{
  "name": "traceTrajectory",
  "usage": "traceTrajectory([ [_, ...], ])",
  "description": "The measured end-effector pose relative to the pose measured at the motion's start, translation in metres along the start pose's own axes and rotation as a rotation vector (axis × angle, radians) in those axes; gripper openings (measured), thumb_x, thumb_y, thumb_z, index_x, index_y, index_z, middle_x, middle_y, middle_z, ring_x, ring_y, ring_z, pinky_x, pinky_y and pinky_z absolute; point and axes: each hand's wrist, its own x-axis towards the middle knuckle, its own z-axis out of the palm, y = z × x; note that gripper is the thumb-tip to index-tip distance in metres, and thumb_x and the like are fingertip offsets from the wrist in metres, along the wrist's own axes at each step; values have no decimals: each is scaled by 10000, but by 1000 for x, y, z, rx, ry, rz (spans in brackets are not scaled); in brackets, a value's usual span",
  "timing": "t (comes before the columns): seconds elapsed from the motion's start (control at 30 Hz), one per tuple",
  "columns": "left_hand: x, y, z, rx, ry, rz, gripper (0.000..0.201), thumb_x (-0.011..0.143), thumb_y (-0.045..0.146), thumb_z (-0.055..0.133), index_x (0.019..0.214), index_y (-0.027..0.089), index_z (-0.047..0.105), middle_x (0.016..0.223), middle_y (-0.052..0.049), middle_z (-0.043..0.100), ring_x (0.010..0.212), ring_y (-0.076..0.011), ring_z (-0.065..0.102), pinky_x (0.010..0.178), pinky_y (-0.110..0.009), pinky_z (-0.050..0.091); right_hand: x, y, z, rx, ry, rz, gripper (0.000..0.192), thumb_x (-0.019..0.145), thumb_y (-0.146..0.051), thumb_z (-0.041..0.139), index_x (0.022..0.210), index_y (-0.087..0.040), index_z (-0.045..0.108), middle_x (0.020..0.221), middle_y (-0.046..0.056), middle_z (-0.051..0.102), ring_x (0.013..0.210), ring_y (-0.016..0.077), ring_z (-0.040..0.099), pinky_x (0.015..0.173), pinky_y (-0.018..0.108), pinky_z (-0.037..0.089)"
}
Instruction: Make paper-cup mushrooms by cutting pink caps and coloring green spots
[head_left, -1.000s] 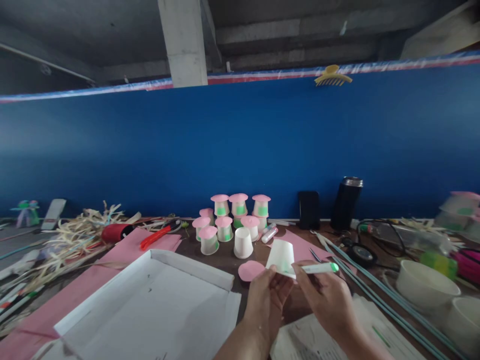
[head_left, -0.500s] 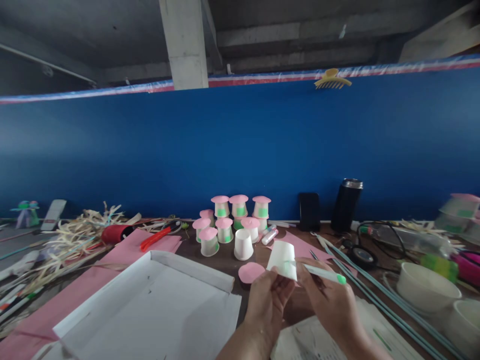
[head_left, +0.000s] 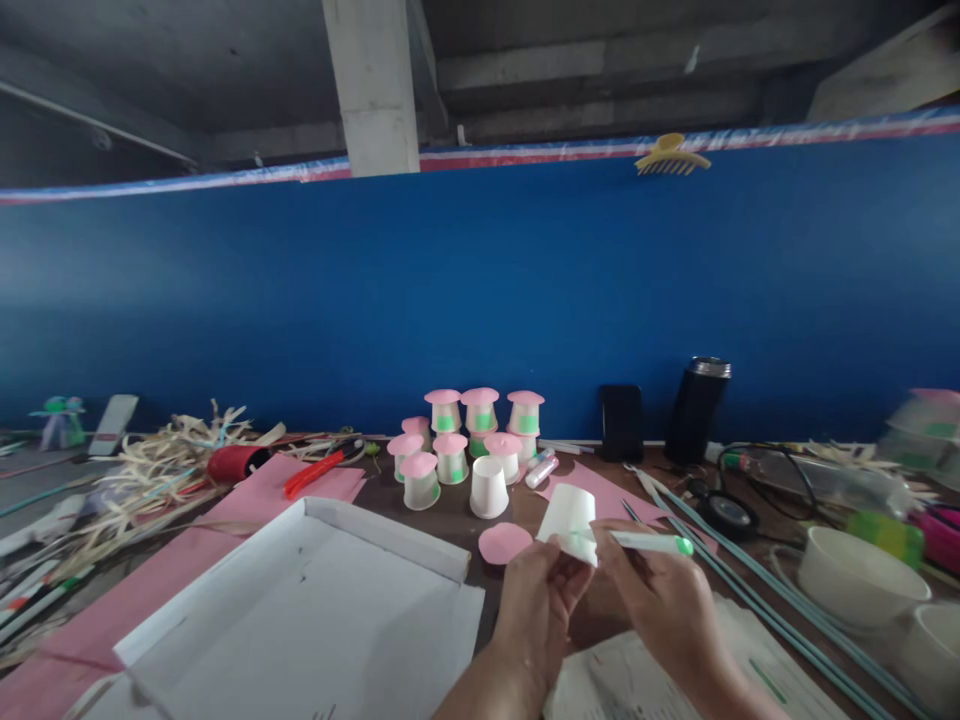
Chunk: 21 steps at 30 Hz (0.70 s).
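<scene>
Blue wall behind a cluttered brown worktable (head_left: 450,520); I had both hands up at its near edge.

My left hand (head_left: 536,600) pinched the rim of an upturned white paper cup (head_left: 568,512), held tilted above the table just right of a pink paper disc (head_left: 504,543). My right hand (head_left: 664,600) gripped a green-capped marker (head_left: 651,543), its tip against the cup's side. Finished pink-topped cups (head_left: 465,435) stood further back, an open white box (head_left: 315,600) to the left.

dim, soft (edges blurred, warped)

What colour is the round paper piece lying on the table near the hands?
Pink: the round paper disc beside the left hand, head view.
</scene>
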Motion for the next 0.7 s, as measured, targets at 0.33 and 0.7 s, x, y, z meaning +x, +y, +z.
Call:
traceTrajectory([
  [0.33,1,-1,0,5,6,-3,111,805,99,573,747,57,658,734,-106,682,687,-154,648,700,-280,554,1,1,0,-13,-10,-20,301,877,-395,505,928,-196,724,887,59,752,789,202,698,738,260,537],
  [0.7,1,-1,3,33,57,8,113,800,103,576,727,70,656,723,-104,679,670,-151,643,688,-275,550,0,-3,1,16,-28,-33,289,878,-382,504,955,-196,712,932,75,746,852,218,691,769,279,531],
])
